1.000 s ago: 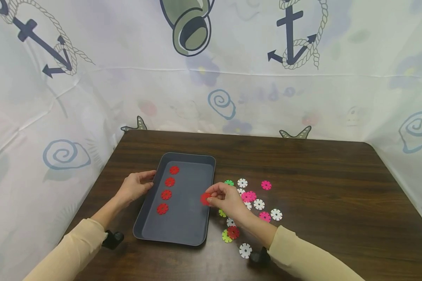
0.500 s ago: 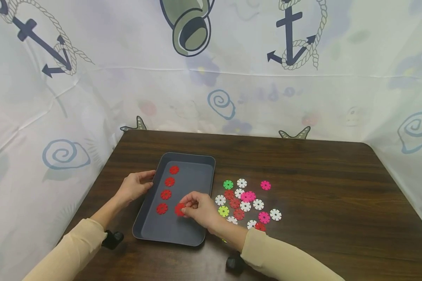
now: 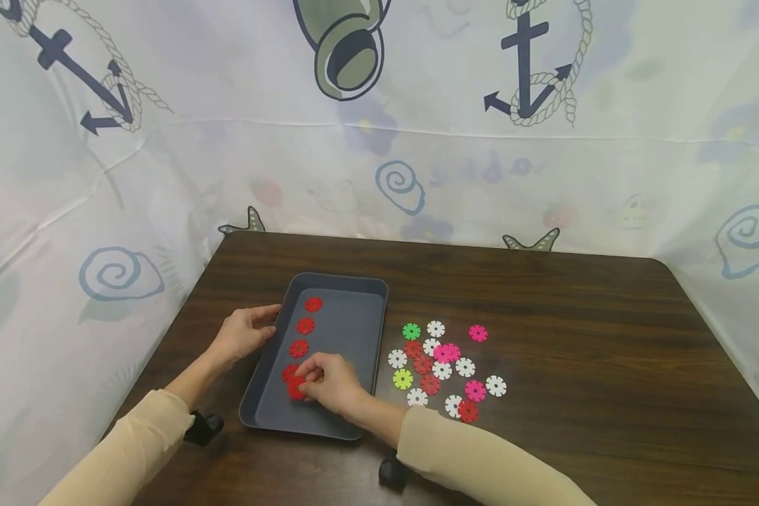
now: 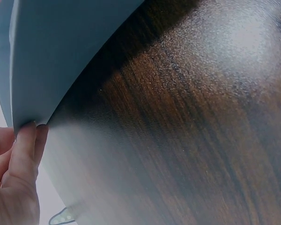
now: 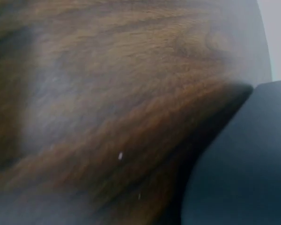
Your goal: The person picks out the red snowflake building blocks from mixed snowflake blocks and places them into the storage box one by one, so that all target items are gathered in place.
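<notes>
In the head view my right hand (image 3: 332,383) pinches a red interlocking plastic disc (image 3: 295,390) low over the grey tray (image 3: 348,330). That disc partly covers the lowest disc of a column of red notched discs (image 3: 299,348) along the tray's left side. Whether the held disc touches the tray bottom, I cannot tell. My left hand (image 3: 242,337) rests its extended fingertips against the tray's left rim. Up close in the left wrist view, the left fingers (image 4: 23,150) touch the tray's outer wall (image 4: 61,51). The right wrist view leaves the right hand out.
Right of the tray, loose discs lie scattered on the dark wood table (image 3: 575,337): white discs (image 3: 464,367), pink discs (image 3: 475,391), red discs (image 3: 430,384), a green disc (image 3: 411,331) and a yellow-green disc (image 3: 403,379). A patterned cloth (image 3: 455,169) hangs behind the table.
My right hand has carried the red disc leftward from the tray's right edge to the bottom of the red column. The left hand has stayed at the tray's left rim.
</notes>
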Demonstrator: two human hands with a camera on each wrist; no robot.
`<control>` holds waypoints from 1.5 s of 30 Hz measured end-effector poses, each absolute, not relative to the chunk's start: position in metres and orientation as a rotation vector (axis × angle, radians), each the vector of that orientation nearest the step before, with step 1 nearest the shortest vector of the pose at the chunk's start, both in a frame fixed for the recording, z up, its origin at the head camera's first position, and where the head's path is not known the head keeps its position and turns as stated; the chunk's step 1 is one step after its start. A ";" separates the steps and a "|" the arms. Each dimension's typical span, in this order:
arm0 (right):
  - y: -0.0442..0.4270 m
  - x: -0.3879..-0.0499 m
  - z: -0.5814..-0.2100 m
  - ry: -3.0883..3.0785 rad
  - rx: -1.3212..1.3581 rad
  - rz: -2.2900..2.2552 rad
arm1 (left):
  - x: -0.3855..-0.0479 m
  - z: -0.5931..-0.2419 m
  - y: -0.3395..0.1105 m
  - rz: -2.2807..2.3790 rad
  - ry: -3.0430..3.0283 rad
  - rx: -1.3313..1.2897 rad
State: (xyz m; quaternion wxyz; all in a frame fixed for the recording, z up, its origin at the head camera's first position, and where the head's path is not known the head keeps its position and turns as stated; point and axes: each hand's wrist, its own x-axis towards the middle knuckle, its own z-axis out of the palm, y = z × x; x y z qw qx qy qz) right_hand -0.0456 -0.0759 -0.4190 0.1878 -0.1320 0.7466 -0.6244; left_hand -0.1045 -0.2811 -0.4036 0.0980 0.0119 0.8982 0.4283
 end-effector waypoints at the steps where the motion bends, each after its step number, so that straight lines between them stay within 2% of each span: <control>1: -0.078 -0.045 -0.420 2.109 -0.381 -1.738 | -0.105 -0.404 -0.281 1.267 2.659 0.037; 22: -0.102 -0.047 -0.431 2.467 -0.692 -1.316 | -0.104 -0.402 -0.281 1.290 2.653 0.059; 45: -0.107 -0.046 -0.434 2.596 -0.787 -1.189 | -0.101 -0.397 -0.279 1.296 2.645 0.063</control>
